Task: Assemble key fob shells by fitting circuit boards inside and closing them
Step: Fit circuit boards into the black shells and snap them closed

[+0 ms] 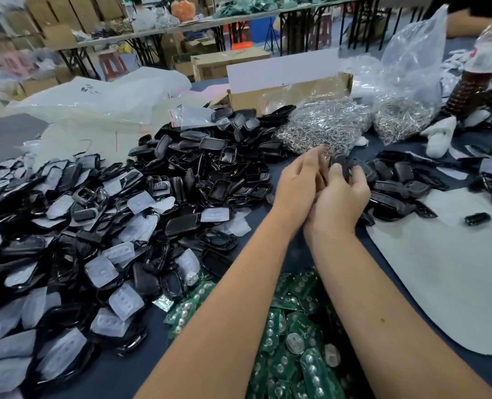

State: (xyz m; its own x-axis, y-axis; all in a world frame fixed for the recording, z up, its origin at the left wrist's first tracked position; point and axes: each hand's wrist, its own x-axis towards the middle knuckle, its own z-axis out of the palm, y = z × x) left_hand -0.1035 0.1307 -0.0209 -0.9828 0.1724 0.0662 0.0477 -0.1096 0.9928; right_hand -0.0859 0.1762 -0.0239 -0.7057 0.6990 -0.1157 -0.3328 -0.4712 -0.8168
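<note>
Two hands work close together above the surface (270,226): your right hand (339,197) has its fingers curled round a black shell (343,165), and your left hand (299,182) meets it with fingers extended against the same piece. Whether a board already sits inside, you cannot tell from here.

Risks, largest first:
- Shell pile (118,226) on your left is loose and mixed with clear button pads (125,301). A sweep of your forearm could slide parts off the surface.
- Green boards (291,349) lie heaped under your arms; leaning on them may bend or scratch them.
- Closing the halves with a board crooked would likely pinch it or leave the seam open.

Containers:
- Cardboard box (291,93), open-topped, contents hidden.
- Tall clear bag (411,67) holds metal rings at its bottom; a second bag (322,122) beside it is full of the same.
- White mat (440,283) carries one finished-looking fob (477,218).
</note>
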